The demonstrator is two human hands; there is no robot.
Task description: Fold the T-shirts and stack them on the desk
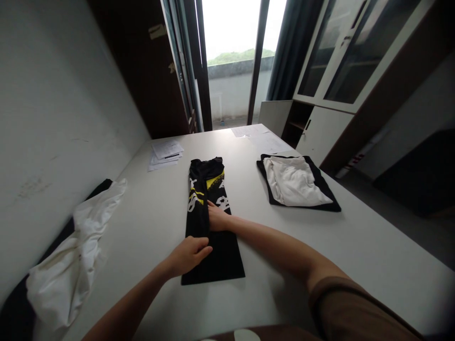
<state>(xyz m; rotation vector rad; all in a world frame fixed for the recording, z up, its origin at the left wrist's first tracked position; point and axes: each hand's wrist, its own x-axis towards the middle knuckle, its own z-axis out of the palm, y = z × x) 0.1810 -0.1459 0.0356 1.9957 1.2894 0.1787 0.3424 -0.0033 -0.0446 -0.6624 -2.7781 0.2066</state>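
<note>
A black T-shirt with yellow and white print lies lengthwise on the table, its left side folded inward over the middle. Near the lower part of that folded layer, my left hand is closed, with its curled fingers and thumb at the fold's edge, pinching the cloth. My right hand lies flat on the shirt farther up, against the inner edge of the fold. Some of its fingertips are hidden by the cloth.
White cloth lies on a folded black garment at right. Another white garment rests over something black by the left wall. Papers with a pen lie at the back left, and more sheets at the far edge of the white table.
</note>
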